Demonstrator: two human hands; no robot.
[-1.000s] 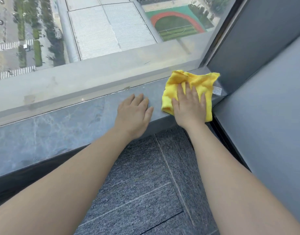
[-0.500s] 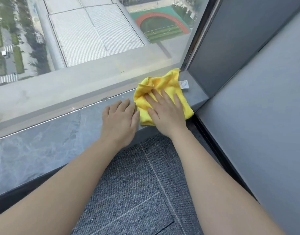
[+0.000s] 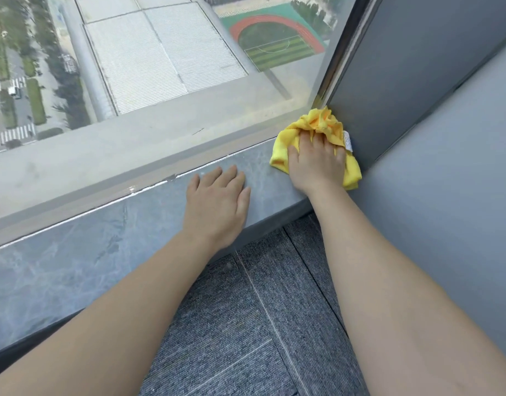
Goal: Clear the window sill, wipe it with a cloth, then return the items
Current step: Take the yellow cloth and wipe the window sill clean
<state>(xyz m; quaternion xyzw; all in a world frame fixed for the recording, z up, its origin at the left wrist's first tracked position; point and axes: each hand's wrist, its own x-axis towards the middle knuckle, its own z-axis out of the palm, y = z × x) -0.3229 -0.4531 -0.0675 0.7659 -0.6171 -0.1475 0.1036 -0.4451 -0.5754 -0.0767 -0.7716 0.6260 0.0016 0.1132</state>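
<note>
A grey marble window sill [image 3: 74, 267] runs from lower left to the right corner. At that corner lies a bunched yellow cloth [image 3: 320, 124], pushed up against the grey side wall. My right hand [image 3: 317, 164] presses flat on the cloth, fingers over it. My left hand [image 3: 217, 201] rests palm down on the bare sill just left of the cloth, fingers spread, holding nothing. No other items stand on the visible part of the sill.
The window glass [image 3: 160, 67] rises right behind the sill, with a metal frame [image 3: 337, 61] at the right. A grey wall panel [image 3: 446, 195] closes off the right side. Grey carpet tiles [image 3: 246, 324] cover the floor below the sill.
My right hand has pushed the cloth rightward and back into the corner against the wall, bunching it. My left hand stays flat on the sill.
</note>
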